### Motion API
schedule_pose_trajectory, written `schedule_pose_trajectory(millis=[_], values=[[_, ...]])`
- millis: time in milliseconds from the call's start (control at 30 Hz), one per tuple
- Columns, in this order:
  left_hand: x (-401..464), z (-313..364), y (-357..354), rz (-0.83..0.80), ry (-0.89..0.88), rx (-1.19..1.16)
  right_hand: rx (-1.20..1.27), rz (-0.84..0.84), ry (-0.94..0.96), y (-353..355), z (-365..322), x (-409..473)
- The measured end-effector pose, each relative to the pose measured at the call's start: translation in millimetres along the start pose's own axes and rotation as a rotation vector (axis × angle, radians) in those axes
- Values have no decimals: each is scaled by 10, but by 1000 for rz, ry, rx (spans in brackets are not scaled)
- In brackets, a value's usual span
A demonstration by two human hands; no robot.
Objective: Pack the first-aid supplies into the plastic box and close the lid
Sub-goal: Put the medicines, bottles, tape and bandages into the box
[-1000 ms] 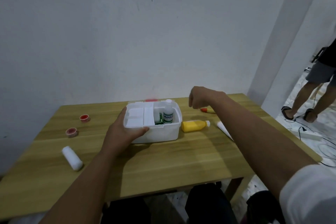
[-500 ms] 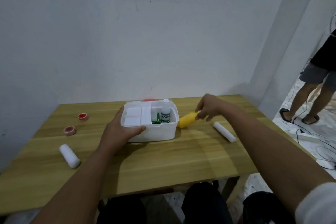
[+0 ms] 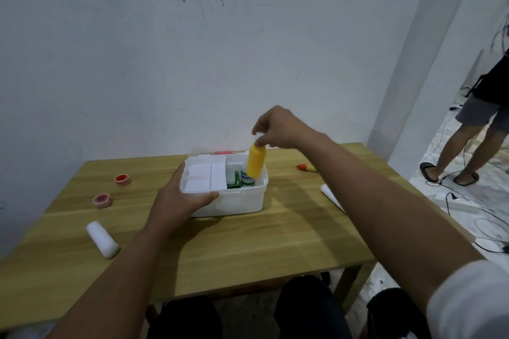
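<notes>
White gauze roll (image 3: 102, 239) lying on wooden surface (image 3: 248, 250) near front-left edge. Two small red-capped tape rolls further back on left: one (image 3: 102, 200), other (image 3: 122, 179) behind it, apart from each other. Left hand (image 3: 179, 201) wrapped over front-left corner of white plastic box (image 3: 234, 201), thumb along front rim, fingers clamped on the left wall. Box open, sits mid-surface; left part holds a white divided tray insert (image 3: 205, 180), right compartment holds a green pack (image 3: 234, 183) and a white bottle with green label (image 3: 248, 180), upright. Right hand (image 3: 278, 129) raised above the box's right compartment, fingertips pinching the top of a yellow bottle (image 3: 256, 161); bottle hangs upright, lower end over the compartment and in front of the white bottle, not resting on anything as far as visible. Small orange-red item (image 3: 304, 167) lies on surface right of box, well apart. Another white roll (image 3: 329, 194) further right, partly hidden by the right forearm. Bystander's legs (image 3: 462, 146) on floor at far right.
</notes>
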State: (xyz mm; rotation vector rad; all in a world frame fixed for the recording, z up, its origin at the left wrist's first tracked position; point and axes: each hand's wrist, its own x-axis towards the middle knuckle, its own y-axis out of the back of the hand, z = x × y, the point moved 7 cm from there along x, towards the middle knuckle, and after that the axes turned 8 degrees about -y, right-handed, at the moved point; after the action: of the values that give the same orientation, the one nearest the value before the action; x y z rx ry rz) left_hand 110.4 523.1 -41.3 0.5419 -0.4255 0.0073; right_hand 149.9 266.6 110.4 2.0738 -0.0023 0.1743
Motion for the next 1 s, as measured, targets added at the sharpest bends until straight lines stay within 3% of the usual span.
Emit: schedule_pose_trajectory(millis=[200, 333, 400, 467, 567, 667, 767, 900, 1000], values=[[8, 21, -11, 2, 1, 16, -157, -133, 21, -789, 122, -38], [8, -7, -10, 12, -5, 15, -107, -176, 4, -765, 237, -4], [6, -9, 0, 21, -6, 13, 18, -144, -18, -578, 331, 59], [-4, 7, 4, 28, -8, 4, 66, 14, -33, -361, 497, 151], [-9, 16, 6, 29, -1, 1, -203, 140, -130, -331, 968, 309], [1, 29, 6, 25, -1, -1, -558, -49, -287, -595, 1534, 353], [6, 29, 0, 19, -7, -2, -695, -159, -353, -781, 1871, 263], [2, 0, -7, 15, -4, -1, -669, -148, -373, -851, 1989, 219], [5, 1, -15, 4, 1, 5, -506, -96, -362, -774, 1912, 269]])
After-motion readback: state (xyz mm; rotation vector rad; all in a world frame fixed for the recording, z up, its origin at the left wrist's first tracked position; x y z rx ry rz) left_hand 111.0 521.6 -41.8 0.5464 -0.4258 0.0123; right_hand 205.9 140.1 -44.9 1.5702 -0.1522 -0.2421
